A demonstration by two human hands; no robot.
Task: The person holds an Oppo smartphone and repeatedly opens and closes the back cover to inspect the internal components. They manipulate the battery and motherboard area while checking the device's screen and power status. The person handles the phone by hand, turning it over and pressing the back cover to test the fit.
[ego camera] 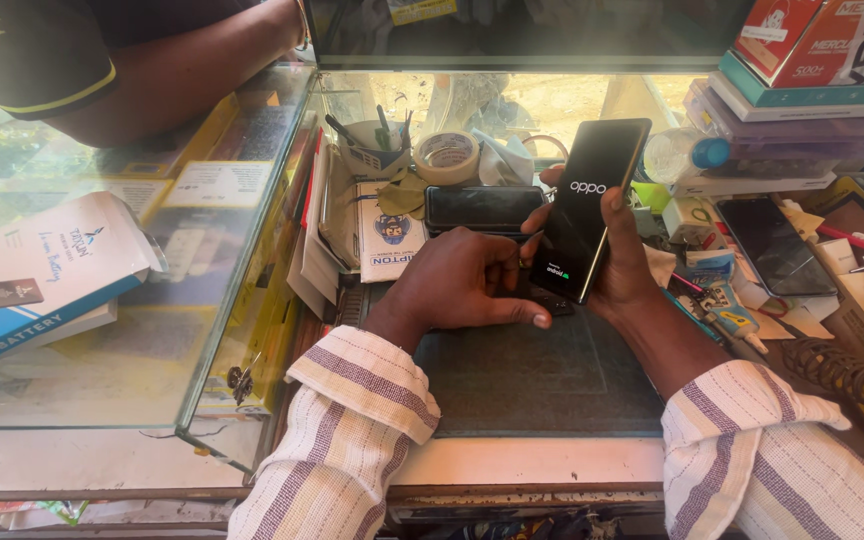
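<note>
While right hand (624, 262) grips one glossy black smartphone (592, 205) (screen lit), left hand (472, 280) rests half-curled, empty, on dark mat (542, 380); second phone (482, 207) behind.

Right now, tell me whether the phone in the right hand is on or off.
On. The phone held in the right hand shows white lettering on its dark screen, like a startup screen.

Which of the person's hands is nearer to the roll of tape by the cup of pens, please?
The left. The left hand rests on the dark mat just below the roll of tape, while the right hand, holding the upright phone, sits farther off to its right.
</note>
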